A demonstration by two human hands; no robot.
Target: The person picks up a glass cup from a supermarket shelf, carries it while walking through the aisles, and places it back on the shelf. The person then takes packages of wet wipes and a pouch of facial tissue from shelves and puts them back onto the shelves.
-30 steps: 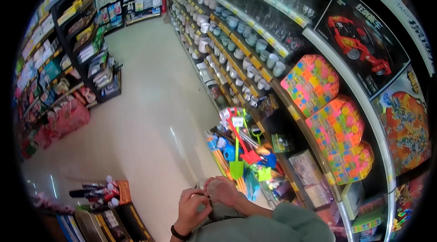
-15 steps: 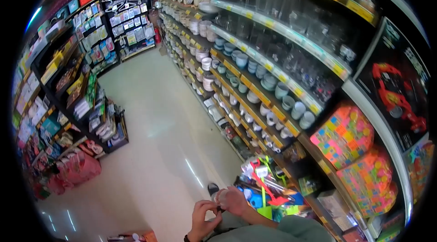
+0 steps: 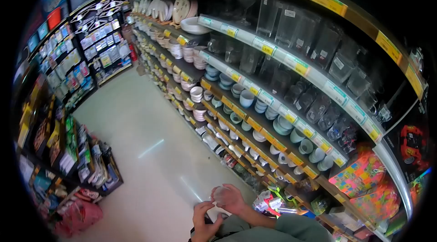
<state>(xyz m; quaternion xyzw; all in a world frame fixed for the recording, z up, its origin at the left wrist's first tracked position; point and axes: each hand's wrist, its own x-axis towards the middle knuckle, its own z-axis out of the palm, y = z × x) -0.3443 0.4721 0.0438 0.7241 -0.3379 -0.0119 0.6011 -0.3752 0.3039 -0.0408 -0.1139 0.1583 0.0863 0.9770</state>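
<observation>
Low in the view, my right hand has its fingers curled around a clear round object, too blurred to identify. Beside it on the left, my left hand wears a dark wristband. Its thumb and fingers are apart, with the fingertips close to the clear object and nothing plainly held. Both hands are in front of my green clothing, over the pale floor.
Long shelves of bowls, cups, plates and glassware run along the right. Colorful packs hang at lower right. A black shelf unit and a pink bag stand left. A tiled aisle lies between.
The view has swung up and to the right, showing more glassware and plates. My hands remain close together. My left thumb and fingers, pinched together before, have parted.
</observation>
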